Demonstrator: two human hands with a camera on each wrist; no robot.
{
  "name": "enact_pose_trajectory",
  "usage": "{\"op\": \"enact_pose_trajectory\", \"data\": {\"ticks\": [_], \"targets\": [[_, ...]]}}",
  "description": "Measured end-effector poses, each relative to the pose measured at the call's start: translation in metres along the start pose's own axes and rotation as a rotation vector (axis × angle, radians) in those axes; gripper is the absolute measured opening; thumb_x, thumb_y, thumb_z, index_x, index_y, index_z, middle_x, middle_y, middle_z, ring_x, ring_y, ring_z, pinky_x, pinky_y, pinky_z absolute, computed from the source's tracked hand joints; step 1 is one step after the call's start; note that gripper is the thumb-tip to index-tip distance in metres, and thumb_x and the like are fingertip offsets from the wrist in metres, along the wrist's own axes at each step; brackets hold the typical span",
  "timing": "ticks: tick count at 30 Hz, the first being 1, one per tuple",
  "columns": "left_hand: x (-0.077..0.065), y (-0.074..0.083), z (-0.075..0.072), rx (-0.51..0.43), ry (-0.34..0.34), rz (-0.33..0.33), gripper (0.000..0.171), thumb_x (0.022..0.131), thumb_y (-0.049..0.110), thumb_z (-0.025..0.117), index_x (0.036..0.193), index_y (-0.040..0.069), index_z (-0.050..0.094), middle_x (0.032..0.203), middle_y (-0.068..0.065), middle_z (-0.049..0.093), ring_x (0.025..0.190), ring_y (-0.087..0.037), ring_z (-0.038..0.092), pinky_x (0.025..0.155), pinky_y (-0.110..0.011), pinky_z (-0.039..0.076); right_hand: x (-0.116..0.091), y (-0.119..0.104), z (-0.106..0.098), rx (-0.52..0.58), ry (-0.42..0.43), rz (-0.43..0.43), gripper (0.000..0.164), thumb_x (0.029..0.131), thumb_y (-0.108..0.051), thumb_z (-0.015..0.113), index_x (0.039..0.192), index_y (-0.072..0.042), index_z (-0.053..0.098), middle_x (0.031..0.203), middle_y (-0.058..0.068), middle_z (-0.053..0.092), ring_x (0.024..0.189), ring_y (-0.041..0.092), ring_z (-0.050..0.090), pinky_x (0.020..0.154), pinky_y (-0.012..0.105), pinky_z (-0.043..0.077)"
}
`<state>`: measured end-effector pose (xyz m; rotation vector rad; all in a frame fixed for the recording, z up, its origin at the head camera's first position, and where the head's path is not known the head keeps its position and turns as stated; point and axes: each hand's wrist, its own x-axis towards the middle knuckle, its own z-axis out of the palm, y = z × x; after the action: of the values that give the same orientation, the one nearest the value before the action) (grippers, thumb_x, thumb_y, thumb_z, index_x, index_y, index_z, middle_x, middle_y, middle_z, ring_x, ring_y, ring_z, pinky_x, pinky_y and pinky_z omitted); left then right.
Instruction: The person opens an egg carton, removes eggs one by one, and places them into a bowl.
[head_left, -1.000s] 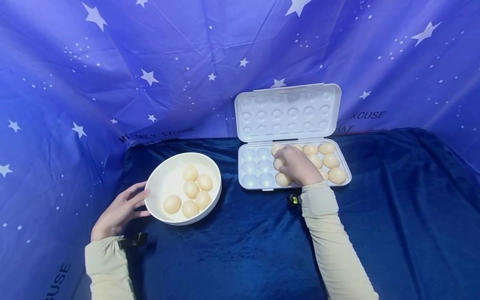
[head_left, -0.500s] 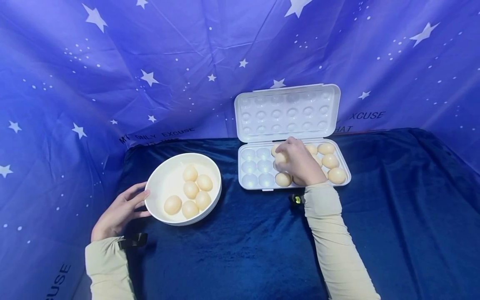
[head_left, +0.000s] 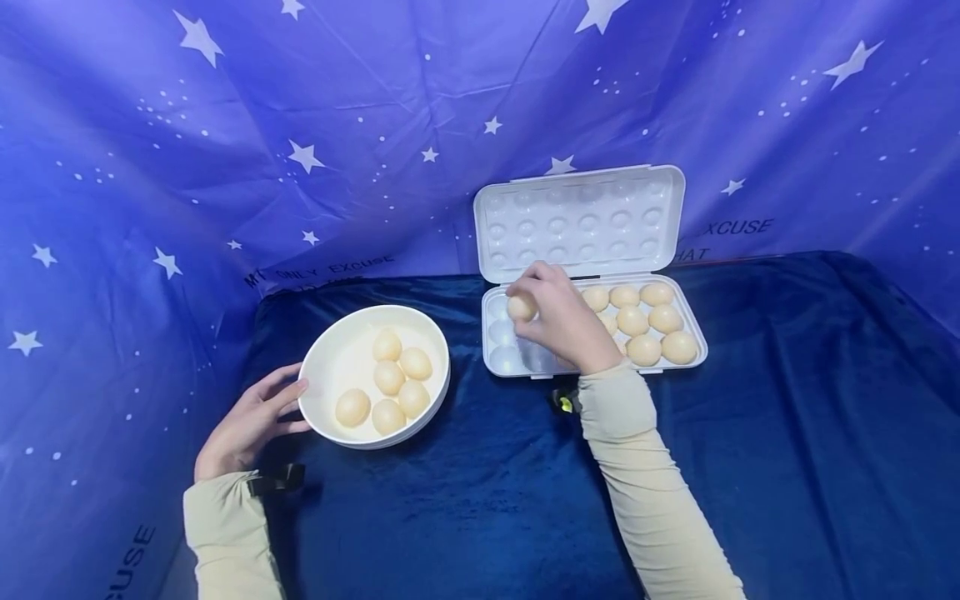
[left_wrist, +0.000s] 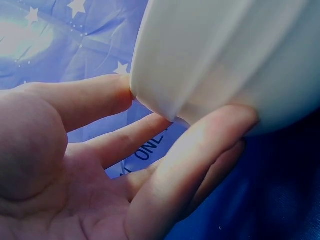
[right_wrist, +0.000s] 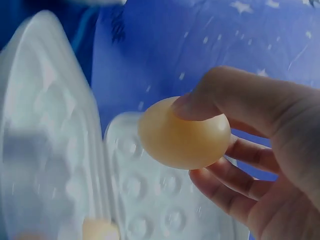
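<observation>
My right hand (head_left: 566,321) pinches a pale brown egg (head_left: 521,307) between thumb and fingertips. In the right wrist view the egg (right_wrist: 185,134) is lifted, with the white plastic egg carton behind it. The carton's base (head_left: 504,361) has several eggs in its right part and bare cups at the left end; my hand hides the middle cups. My left hand (head_left: 251,421) holds the white bowl (head_left: 328,358) at its left side, thumb on the rim and fingers lower on the outer wall. Several eggs (head_left: 387,377) lie in the bowl.
Upright at the back stands the carton's hinged lid (head_left: 581,221). Dark blue velvet cloth (head_left: 465,500) covers the table. Behind hangs a blue curtain (head_left: 390,83) with white stars. Each wrist wears a black strap (head_left: 277,480).
My right hand has lifted an egg from the carton's middle and moved left with it, over the bare cups. The left hand keeps its hold on the bowl; the view has shifted slightly.
</observation>
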<state>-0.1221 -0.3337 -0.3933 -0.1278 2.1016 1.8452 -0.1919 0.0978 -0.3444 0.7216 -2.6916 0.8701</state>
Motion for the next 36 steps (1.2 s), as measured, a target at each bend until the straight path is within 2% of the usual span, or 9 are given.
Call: {"op": "enact_pose_trajectory", "data": {"ticks": [5,11,16,20,28,32,36], "targets": [[-0.001,0.001,0.001,0.01,0.007,-0.01,0.043,0.105,0.025,0.052,0.143,0.011,0.038,0.104,0.017,0.067,0.094,-0.003,0.067,0.078,-0.031,0.06,0.008,-0.024,0.009,0.027,-0.008,-0.033,0.037,0.073,-0.007,0.077,0.109,-0.003,0.071,0.11,0.01,0.061,0.107,0.031,0.052,0.094,0.043,0.047],[0.0,-0.001,0.003,0.017,0.004,-0.022,0.046,0.105,0.025,0.051,0.145,0.008,0.035,0.104,0.017,0.067,0.095,-0.003,0.067,0.079,-0.031,0.06,0.007,-0.045,0.025,0.079,-0.027,-0.069,0.035,0.071,-0.01,0.08,0.106,-0.005,0.073,0.107,0.008,0.062,0.101,0.028,0.056,0.089,0.039,0.049],[0.0,0.001,0.003,-0.002,0.003,-0.014,0.041,0.105,0.024,0.052,0.142,0.012,0.039,0.104,0.017,0.068,0.095,-0.003,0.067,0.078,-0.031,0.06,0.007,-0.058,0.036,0.1,-0.039,-0.126,0.033,0.072,-0.01,0.078,0.105,-0.007,0.074,0.106,0.005,0.061,0.097,0.024,0.055,0.086,0.036,0.048],[-0.001,0.003,0.002,-0.011,0.004,-0.012,0.037,0.105,0.023,0.052,0.139,0.015,0.041,0.104,0.018,0.068,0.094,-0.003,0.067,0.077,-0.03,0.06,0.01,-0.064,0.042,0.103,-0.056,-0.168,0.035,0.071,-0.009,0.078,0.106,-0.007,0.073,0.107,0.005,0.061,0.097,0.023,0.054,0.084,0.034,0.047],[-0.001,0.002,0.0,-0.007,-0.004,-0.002,0.034,0.105,0.023,0.052,0.137,0.017,0.043,0.104,0.017,0.069,0.094,-0.003,0.067,0.077,-0.03,0.06,0.011,-0.069,0.054,0.11,-0.103,-0.197,0.035,0.073,-0.009,0.077,0.108,-0.007,0.072,0.109,0.005,0.061,0.1,0.023,0.053,0.087,0.033,0.047],[0.0,0.002,-0.001,-0.006,-0.006,-0.001,0.031,0.105,0.023,0.052,0.135,0.02,0.045,0.104,0.018,0.069,0.094,-0.003,0.068,0.077,-0.03,0.06,0.011,-0.072,0.062,0.102,-0.154,-0.207,0.036,0.075,-0.01,0.076,0.11,-0.008,0.071,0.11,0.004,0.062,0.103,0.022,0.053,0.091,0.033,0.047],[-0.001,0.003,0.0,-0.006,-0.005,-0.006,0.035,0.105,0.023,0.052,0.138,0.017,0.043,0.104,0.017,0.068,0.094,-0.003,0.067,0.077,-0.03,0.06,0.012,-0.074,0.069,0.089,-0.204,-0.208,0.034,0.077,-0.01,0.076,0.111,-0.009,0.071,0.111,0.004,0.062,0.104,0.022,0.054,0.093,0.035,0.047]]}}
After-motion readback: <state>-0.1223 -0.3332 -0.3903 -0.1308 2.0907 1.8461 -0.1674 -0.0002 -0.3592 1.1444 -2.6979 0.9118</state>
